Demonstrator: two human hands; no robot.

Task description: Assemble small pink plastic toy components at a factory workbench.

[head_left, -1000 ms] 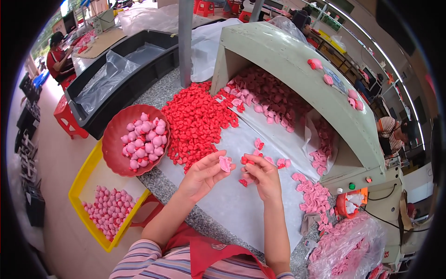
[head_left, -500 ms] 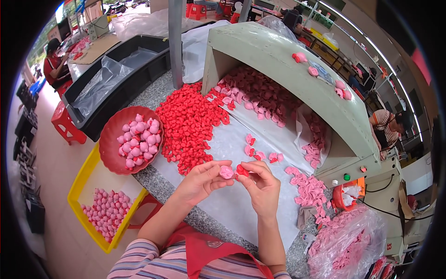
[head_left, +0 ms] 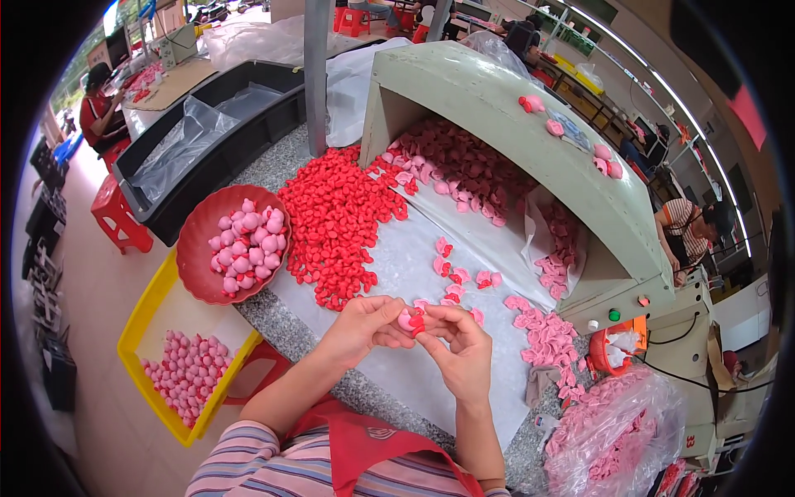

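Above the white sheet (head_left: 397,398), my two hands meet fingertip to fingertip. Thumb and fingers of my left hand (head_left: 358,333) pinch a small rounded pink piece (head_left: 404,320). My right hand (head_left: 460,348) is closed on a small red piece (head_left: 417,324), which touches the pink one; fingers partly hide both. Just beyond my hands lie several loose pink pieces (head_left: 461,276), some with red parts on them. A large heap of red pieces (head_left: 335,219) spreads ahead and to the left.
Left of the heap stands a red scalloped bowl (head_left: 192,273) of pink-and-red figures, above a yellow-rimmed tray (head_left: 132,340) holding more. A grey-green arched machine (head_left: 513,108) shelters pink pieces. A metal post (head_left: 315,83), black bin (head_left: 137,178) and plastic bag of pink pieces (head_left: 617,431) surround the worktop.
The red piece in my right hand has come against the pink piece in my left. Both hands have shifted slightly, and more loose pink pieces show beyond them.
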